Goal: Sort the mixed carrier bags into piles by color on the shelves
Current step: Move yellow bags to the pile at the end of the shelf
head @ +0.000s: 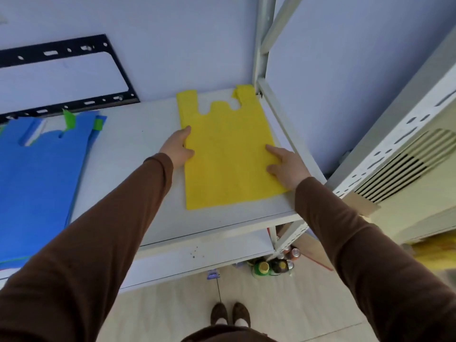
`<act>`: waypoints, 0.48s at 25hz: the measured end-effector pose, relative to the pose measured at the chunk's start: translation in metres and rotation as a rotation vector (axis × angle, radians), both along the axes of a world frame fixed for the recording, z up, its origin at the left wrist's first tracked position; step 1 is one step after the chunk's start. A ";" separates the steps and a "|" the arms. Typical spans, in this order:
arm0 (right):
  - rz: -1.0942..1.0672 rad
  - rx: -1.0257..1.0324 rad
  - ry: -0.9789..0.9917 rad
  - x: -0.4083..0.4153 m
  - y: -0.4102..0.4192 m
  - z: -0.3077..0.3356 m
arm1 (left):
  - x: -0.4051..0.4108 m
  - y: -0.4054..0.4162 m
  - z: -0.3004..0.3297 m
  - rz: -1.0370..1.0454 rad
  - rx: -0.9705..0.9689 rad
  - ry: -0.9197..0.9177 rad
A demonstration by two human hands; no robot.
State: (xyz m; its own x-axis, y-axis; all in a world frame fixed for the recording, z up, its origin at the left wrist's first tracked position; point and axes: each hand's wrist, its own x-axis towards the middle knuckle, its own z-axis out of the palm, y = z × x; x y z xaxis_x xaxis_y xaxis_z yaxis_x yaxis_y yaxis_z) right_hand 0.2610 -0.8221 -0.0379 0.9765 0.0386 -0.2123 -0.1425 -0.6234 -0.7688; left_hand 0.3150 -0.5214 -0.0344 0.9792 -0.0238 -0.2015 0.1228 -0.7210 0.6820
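Flat yellow fabric carrier bag (229, 154) lying on white shelf (138, 144), pressed by left hand (178, 149) and right hand (286, 166), fingers straight. Blue bag pile (39, 174) left of it. Sorting seemingly underway.

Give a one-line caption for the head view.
Both hands flatten a yellow bag on the shelf.
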 end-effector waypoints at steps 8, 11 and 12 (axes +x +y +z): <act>0.084 -0.253 -0.050 -0.007 0.000 0.005 | -0.011 -0.003 -0.008 0.027 0.026 -0.005; 0.101 -0.318 -0.051 -0.012 -0.006 0.005 | -0.018 -0.008 -0.010 0.028 0.025 0.004; 0.102 -0.323 -0.053 -0.013 -0.008 0.005 | -0.020 -0.009 -0.010 0.032 0.026 0.008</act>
State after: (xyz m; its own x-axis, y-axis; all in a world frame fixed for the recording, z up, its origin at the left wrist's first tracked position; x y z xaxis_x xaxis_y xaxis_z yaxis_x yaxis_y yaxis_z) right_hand 0.2478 -0.8296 -0.0333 0.9810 0.0755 -0.1787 -0.0322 -0.8450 -0.5338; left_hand 0.2953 -0.5305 -0.0446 0.9777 0.0128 -0.2095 0.1516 -0.7337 0.6624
